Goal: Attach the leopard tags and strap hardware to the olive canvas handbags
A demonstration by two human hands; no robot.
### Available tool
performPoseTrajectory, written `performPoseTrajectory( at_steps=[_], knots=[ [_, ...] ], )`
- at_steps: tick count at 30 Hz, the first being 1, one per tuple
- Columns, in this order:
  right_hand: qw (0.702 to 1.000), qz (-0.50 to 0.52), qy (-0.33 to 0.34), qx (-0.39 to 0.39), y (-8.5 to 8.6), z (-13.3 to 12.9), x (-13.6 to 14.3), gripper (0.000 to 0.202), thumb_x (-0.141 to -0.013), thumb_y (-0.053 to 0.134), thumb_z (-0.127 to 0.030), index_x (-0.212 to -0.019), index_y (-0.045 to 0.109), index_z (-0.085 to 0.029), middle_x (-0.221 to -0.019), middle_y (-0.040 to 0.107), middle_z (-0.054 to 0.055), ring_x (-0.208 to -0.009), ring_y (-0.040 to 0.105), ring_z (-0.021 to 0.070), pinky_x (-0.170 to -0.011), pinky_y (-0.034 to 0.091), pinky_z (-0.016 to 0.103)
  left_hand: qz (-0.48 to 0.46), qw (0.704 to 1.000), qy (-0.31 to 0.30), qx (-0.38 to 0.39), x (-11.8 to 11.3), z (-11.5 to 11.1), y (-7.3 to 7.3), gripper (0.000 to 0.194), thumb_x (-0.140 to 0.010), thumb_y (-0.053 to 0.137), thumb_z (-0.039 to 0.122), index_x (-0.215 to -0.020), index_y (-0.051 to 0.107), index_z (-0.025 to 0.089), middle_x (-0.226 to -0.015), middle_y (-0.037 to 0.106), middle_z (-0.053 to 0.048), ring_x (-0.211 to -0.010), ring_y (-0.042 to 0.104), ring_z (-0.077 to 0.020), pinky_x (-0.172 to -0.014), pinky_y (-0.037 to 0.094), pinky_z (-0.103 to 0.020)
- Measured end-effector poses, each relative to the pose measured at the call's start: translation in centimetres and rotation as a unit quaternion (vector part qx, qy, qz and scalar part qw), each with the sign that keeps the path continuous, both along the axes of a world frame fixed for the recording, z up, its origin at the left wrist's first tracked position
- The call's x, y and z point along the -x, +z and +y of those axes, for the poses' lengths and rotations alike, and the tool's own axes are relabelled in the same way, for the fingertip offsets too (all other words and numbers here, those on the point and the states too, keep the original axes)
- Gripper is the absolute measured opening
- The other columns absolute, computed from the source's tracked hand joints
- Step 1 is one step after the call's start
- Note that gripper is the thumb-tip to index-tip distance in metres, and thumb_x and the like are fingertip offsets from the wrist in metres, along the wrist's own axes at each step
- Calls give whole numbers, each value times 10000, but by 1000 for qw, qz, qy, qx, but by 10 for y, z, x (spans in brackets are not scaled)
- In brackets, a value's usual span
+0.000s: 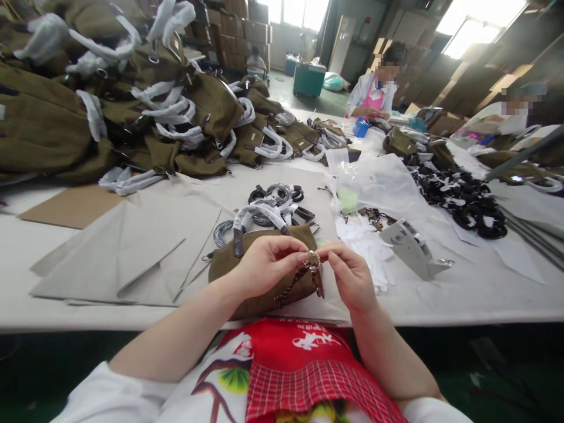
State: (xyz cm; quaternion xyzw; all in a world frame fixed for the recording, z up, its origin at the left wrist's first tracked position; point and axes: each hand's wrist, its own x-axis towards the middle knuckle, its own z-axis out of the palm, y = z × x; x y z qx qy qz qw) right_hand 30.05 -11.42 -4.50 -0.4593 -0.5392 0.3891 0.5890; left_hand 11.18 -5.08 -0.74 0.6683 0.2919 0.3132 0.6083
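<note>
An olive-green handbag lies at the table's front edge, its handles wrapped in clear plastic. Above its right end, a metal key ring with a dark cord and small charm hanging from it is pinched between my two hands. My left hand grips the ring's left side with thumb and forefinger. The fingertips of my right hand close on its right side. Coiled straps in plastic wrap sit just behind the bag.
A large heap of olive bags fills the back left. White tags, a tag dispenser, a plastic bag and black coiled straps lie to the right. Grey sheets cover the left. Two people work across the table.
</note>
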Motion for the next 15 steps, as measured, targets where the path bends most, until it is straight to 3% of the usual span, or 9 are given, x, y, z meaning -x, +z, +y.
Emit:
performPoseTrajectory(
  at_steps=[2, 6, 9, 11, 13, 15],
  knots=[
    [1000, 5, -10, 5, 6, 2, -2, 144, -880, 643, -315, -1002, 710, -277, -918, 703, 26, -848, 641, 181, -798, 522, 332, -14, 1000, -10, 12, -2, 1, 7, 184, -829, 660, 311, -842, 702, 133, -691, 648, -2, -585, 516, -85, -562, 420, -189],
    [996, -69, 43, -30, 15, 5, -4, 247, -890, 624, -257, -1130, 675, -291, -998, 694, 35, -880, 649, 175, -785, 533, 317, -30, 999, -27, 26, -8, 2, 12, 203, -818, 669, 323, -831, 692, 122, -712, 664, -16, -583, 517, -84, -548, 407, -189],
    [982, -162, 42, -91, 18, 8, -5, 225, -895, 598, -223, -1091, 700, -266, -941, 689, 36, -844, 638, 167, -743, 520, 299, -19, 998, -44, 33, -12, 2, 6, 235, -817, 666, 348, -838, 683, 114, -677, 641, -13, -557, 499, -82, -526, 396, -190],
    [971, -211, 15, -114, 20, 10, -5, 183, -890, 596, -204, -1020, 719, -245, -856, 684, 24, -778, 626, 152, -695, 500, 276, -12, 999, -22, 30, -14, 0, 2, 241, -815, 665, 348, -900, 657, 123, -719, 651, -19, -585, 531, -94, -546, 425, -197],
    [958, -258, -20, -121, 23, 9, -4, 143, -884, 600, -193, -948, 723, -228, -799, 680, 19, -731, 615, 144, -662, 477, 265, 5, 999, 38, -23, -14, -3, -1, 226, -832, 644, 336, -953, 625, 146, -822, 668, -38, -676, 582, -120, -609, 471, -218],
    [941, -313, -45, -118, 28, 8, -3, 109, -869, 611, -186, -875, 717, -214, -753, 672, 20, -702, 604, 147, -647, 456, 271, 30, 989, 78, -123, -13, -7, 0, 166, -846, 624, 314, -918, 615, 164, -922, 659, -58, -787, 601, -145, -677, 493, -240]
  ],
)
